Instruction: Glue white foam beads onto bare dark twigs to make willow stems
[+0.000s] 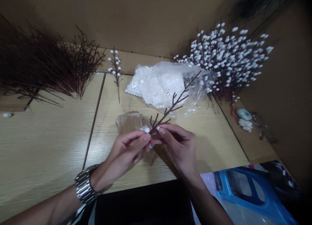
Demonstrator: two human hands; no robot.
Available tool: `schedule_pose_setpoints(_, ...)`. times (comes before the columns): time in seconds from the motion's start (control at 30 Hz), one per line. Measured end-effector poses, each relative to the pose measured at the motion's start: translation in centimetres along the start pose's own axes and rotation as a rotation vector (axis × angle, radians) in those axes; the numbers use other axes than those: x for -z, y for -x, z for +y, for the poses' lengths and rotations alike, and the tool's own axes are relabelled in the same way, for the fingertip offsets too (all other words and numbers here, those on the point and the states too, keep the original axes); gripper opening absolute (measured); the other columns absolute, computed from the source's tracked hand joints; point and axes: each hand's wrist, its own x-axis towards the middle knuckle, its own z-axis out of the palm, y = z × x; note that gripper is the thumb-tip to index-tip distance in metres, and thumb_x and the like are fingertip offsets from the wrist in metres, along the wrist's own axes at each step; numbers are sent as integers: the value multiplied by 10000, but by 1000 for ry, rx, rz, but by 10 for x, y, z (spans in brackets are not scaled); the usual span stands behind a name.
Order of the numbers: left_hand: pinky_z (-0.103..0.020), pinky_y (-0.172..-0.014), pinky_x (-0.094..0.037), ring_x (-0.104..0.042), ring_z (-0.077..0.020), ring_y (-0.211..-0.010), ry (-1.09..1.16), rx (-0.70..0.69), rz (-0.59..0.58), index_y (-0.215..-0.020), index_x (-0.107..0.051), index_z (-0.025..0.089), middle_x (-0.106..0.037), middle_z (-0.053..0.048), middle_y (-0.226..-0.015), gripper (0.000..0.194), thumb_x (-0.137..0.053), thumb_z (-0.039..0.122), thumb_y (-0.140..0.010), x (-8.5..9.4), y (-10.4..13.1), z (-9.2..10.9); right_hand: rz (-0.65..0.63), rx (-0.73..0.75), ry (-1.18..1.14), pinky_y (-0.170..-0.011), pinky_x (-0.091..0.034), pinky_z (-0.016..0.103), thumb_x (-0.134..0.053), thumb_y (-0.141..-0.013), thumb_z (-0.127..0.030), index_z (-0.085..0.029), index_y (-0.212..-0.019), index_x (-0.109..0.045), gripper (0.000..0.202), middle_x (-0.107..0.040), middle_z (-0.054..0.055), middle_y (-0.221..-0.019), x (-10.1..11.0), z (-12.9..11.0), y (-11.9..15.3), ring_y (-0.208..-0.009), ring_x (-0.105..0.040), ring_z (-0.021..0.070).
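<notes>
Wooden table point(48, 137), no legible writing

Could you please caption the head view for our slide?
Two hands fit a white bead onto a bare twig.

Head-worn view, close, forward-down

A thin dark brown twig point(173, 103) with several short bare side shoots slants from near the middle of the scene up and away to the right, its far tip lying over the clear plastic bag. Its near end sits pinched between the fingertips of both hands. A small white bead point(146, 130), round and matte, sits at that near end just left of the stem, touching the fingertips that close around it. The shoots farther up carry no beads.
</notes>
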Motion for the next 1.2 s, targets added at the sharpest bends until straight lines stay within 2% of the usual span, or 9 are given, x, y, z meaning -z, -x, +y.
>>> schedule_pose_setpoints(0.33, -205, -428, -222, -325, -44, -470, 0, 20, 12, -877, -722, 164, -526, 27, -655, 255, -633, 388, -959, 1, -1, -2, -13, 38, 97, -740, -666, 328, -769, -845, -243, -326, -936, -809, 129, -800, -5, -946, 6, 4, 1, -809, -764, 170)
schedule_pose_setpoints(0.57, -189, -432, -205, -304, -36, -477, 13, 51, 32, -916, -711, 152, -468, 44, -641, 275, -634, 412, -958, 0, -2, 0, -22, 30, 94, -723, -660, 301, -782, -834, -238, -338, -929, -809, 141, -808, -18, -918, 0, 3, 3, -786, -768, 165)
schedule_pose_setpoints(0.7, -168, -417, -199, -302, -25, -468, 12, 50, 64, -889, -700, 147, -485, 41, -667, 302, -667, 444, -926, -4, -3, 5, -74, 54, 194, -779, -643, 349, -736, -879, -292, -319, -1078, -775, 204, -797, 16, -1025, 27, -8, -6, -864, -768, 192)
schedule_pose_setpoints(0.83, -165, -413, -217, -314, -27, -464, -25, 36, 99, -895, -723, 145, -502, 32, -680, 329, -696, 473, -892, -5, -4, 5, 9, 271, 568, -735, -607, 370, -680, -914, -354, -258, -1109, -751, 229, -783, 49, -1002, 70, -37, -59, -804, -737, 198)
schedule_pose_setpoints(0.9, -172, -414, -211, -324, -29, -464, -66, 36, 63, -945, -737, 152, -530, 16, -714, 325, -676, 468, -907, -4, -3, 3, -49, 399, 865, -794, -564, 383, -634, -937, -352, -230, -1074, -756, 220, -766, 71, -1055, 81, -50, -100, -866, -710, 212)
schedule_pose_setpoints(0.97, -178, -420, -208, -344, -37, -478, -84, 39, 22, -1004, -747, 160, -561, -6, -760, 312, -655, 447, -925, -3, -2, 2, -202, 408, 1192, -889, -503, 403, -615, -931, -267, -190, -1024, -759, 188, -754, 105, -1053, 82, -57, -140, -945, -677, 240)
schedule_pose_setpoints(1.0, -180, -422, -210, -351, -43, -488, -76, 40, 7, -1020, -751, 160, -571, -17, -777, 312, -644, 440, -933, -2, -2, 1, -307, 347, 1308, -881, -485, 391, -629, -905, -211, -172, -974, -761, 154, -753, 117, -1019, 79, -57, -157, -943, -668, 247)
schedule_pose_setpoints(1.13, -177, -427, -242, -342, -64, -515, -3, 50, -3, -993, -764, 130, -567, -33, -760, 343, -630, 439, -934, -1, -2, 2, -455, 237, 1354, -745, -461, 317, -716, -712, -12, -164, -723, -730, 153, -735, 78, -755, 65, -51, -197, -760, -647, 214)
schedule_pose_setpoints(1.2, -175, -441, -283, -357, -76, -533, 19, 53, 18, -967, -770, 123, -555, -30, -732, 339, -632, 431, -932, -1, -3, 4, -464, 249, 1330, -740, -461, 312, -700, -728, -8, -174, -681, -714, 173, -720, 63, -721, 61, -49, -200, -735, -633, 200)
